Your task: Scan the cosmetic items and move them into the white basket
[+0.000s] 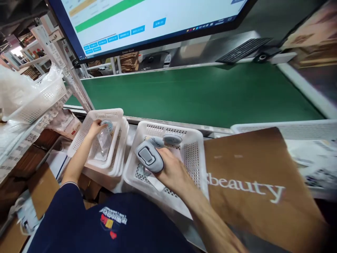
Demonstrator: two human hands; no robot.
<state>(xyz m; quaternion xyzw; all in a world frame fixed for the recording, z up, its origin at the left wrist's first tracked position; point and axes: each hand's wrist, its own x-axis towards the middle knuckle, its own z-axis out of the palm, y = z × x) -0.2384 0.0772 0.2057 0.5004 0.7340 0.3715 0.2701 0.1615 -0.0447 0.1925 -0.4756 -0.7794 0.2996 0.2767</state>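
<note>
My right hand (pixel 171 165) is wrapped round a grey handheld barcode scanner (pixel 149 157), held over a white perforated basket (pixel 198 154). In that basket, just beyond the scanner, lie round grey-blue containers (pixel 172 139) and some flat packets. To the left, my left hand (pixel 96 128) reaches into another white basket (pixel 92 116). Its fingers are closed on the edge of a round pale-blue container (pixel 107 124). Just below that hand, inside the same basket, lies a clear plastic packet (pixel 104 142).
A green conveyor belt (pixel 184 95) runs behind the baskets, under a large monitor (pixel 158 24). At the right, a brown cardboard piece (pixel 242 165) leans beside another basket (pixel 302 126). A keyboard (pixel 243 50) sits beyond the belt. Plastic bags (pixel 23 88) fill a shelf basket at left.
</note>
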